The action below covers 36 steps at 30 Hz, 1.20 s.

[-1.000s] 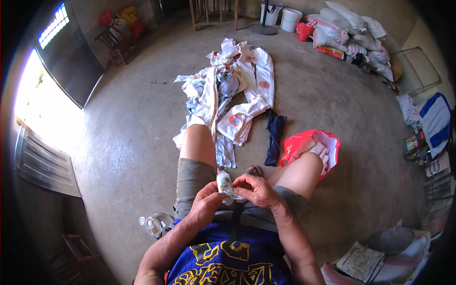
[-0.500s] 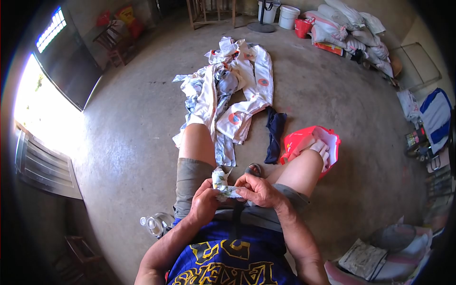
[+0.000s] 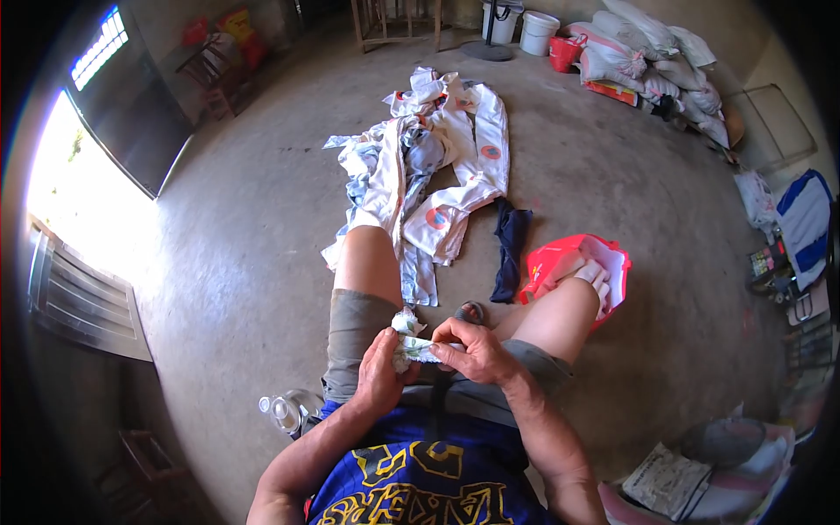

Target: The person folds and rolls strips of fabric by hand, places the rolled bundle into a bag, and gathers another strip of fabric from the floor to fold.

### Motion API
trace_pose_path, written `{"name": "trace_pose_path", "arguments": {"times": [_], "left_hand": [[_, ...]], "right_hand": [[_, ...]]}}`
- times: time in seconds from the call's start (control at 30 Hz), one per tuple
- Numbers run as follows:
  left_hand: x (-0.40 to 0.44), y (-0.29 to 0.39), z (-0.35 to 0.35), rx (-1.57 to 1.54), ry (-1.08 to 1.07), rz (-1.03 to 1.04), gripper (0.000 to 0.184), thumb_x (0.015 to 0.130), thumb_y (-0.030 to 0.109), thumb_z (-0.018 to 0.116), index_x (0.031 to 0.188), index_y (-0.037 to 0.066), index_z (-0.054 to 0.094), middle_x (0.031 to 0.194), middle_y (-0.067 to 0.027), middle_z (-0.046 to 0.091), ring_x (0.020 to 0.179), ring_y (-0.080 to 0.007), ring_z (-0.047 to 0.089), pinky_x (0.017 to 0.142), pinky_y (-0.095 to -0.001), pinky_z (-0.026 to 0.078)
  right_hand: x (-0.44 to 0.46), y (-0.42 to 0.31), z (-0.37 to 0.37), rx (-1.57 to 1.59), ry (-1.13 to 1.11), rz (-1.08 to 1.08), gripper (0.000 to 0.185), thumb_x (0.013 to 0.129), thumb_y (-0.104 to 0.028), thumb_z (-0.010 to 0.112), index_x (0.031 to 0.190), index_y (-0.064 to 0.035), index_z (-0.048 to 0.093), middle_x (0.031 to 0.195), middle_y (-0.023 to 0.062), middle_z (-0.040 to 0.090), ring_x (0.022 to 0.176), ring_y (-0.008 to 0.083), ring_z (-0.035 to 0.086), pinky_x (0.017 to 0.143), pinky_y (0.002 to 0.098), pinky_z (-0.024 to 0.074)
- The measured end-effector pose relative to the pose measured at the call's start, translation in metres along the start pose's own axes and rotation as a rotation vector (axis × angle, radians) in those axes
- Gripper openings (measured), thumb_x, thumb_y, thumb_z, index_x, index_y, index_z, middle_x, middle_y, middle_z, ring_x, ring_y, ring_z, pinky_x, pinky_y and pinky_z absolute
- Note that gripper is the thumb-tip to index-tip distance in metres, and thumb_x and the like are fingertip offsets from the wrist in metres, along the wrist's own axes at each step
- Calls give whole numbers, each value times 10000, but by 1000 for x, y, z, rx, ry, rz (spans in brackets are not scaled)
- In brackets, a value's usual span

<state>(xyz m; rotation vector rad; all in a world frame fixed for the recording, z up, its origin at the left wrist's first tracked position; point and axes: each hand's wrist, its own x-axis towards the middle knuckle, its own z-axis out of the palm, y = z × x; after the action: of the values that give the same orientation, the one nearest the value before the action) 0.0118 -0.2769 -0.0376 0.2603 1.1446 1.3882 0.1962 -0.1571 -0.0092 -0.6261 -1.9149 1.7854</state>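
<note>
I can see the small white cloth with green marks (image 3: 416,348) up between the two hands, over the lap. Half a second ago its rolled part stood tall above the strip; now that part sits lower and looks crumpled, and a fluffy edge shows below. The left hand (image 3: 379,372) grips the cloth's left end and has turned a little, so I see more of its back. The right hand (image 3: 479,352) pinches the other end with thumb and finger, much as before. Some fingertips are hidden, and I can't tell how the cloth is folded inside. Past it, one sandal (image 3: 471,311) peeks out. The right knee (image 3: 569,311) hides part of the red bag (image 3: 553,261). The big heap of clothes (image 3: 383,188) on the floor (image 3: 271,219) hasn't moved, but I can't pick out each piece. The doorway (image 3: 74,188) is too bright to see through.
</note>
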Motion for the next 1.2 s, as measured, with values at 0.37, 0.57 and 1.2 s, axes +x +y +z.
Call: {"name": "trace_pose_path", "arguments": {"times": [0.37,0.57,1.2], "left_hand": [[-7,6,7,-196,-281,143,395,1146,338,477,1454,92,501,1293,-112,641,1053,-254,674,896,-407,575],[-6,5,8,-269,-286,128,413,1140,333,494,1471,87,499,1367,-112,625,1143,-260,659,940,-428,566],[0,1,3,-186,-232,-74,297,1106,303,595,1311,89,612,1208,-26,691,1041,-158,692,892,-380,597]], "right_hand": [[10,31,0,127,102,-43,148,1047,-158,713,1105,-35,655,918,-36,671,816,16,574,662,218,475],[11,36,-2,121,74,-48,165,1037,-172,731,1107,-42,658,930,-40,680,832,19,575,696,220,483],[11,40,17,30,158,44,200,1022,-209,741,1142,-52,704,1028,44,781,958,83,704,845,287,559]]}}
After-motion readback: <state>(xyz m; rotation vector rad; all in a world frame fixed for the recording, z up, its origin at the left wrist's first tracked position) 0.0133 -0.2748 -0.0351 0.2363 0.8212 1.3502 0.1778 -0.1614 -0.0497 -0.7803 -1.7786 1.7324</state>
